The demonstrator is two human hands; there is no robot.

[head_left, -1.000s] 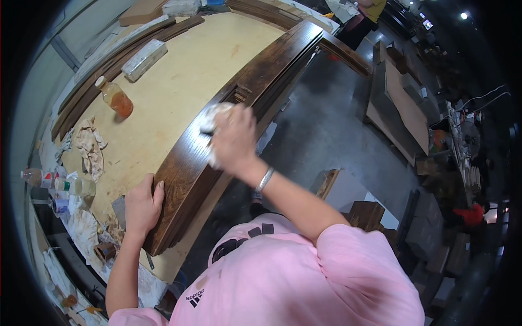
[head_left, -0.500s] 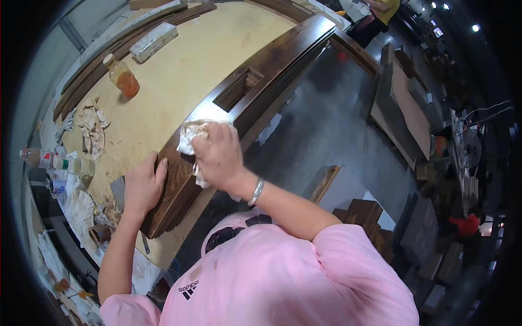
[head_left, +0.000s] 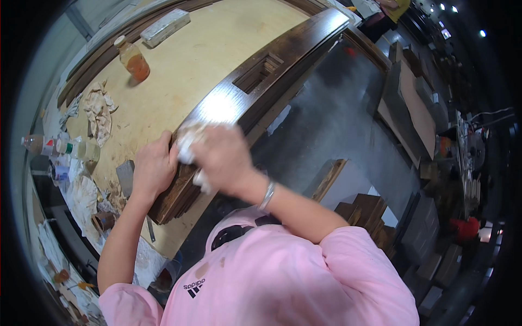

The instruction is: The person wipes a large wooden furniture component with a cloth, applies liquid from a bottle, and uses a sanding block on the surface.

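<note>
A long dark brown wooden beam (head_left: 293,48) with a rectangular slot cut through it lies along the right edge of the table. My left hand (head_left: 153,169) is closed over the beam's left edge near its close end. In my right hand (head_left: 225,158), blurred by motion, is a crumpled white rag (head_left: 187,148) pressed against the top face beside my left hand. A bright sheen shows on the wood just beyond the rag. My right fingers are partly smeared, and the rag hides the surface under it.
On the pale tabletop (head_left: 185,70) stand a bottle of orange liquid (head_left: 134,62), a whitish block (head_left: 165,28) and a stained cloth (head_left: 99,111). Plastic bottles (head_left: 76,149) line the left edge. Right of the table, dark panels (head_left: 405,108) stand on the floor. Another person (head_left: 389,13) is far off.
The rag and my right hand have moved toward the beam's near end, closer to my left hand. My left hand keeps its place on the beam. The whole view has shifted slightly.
</note>
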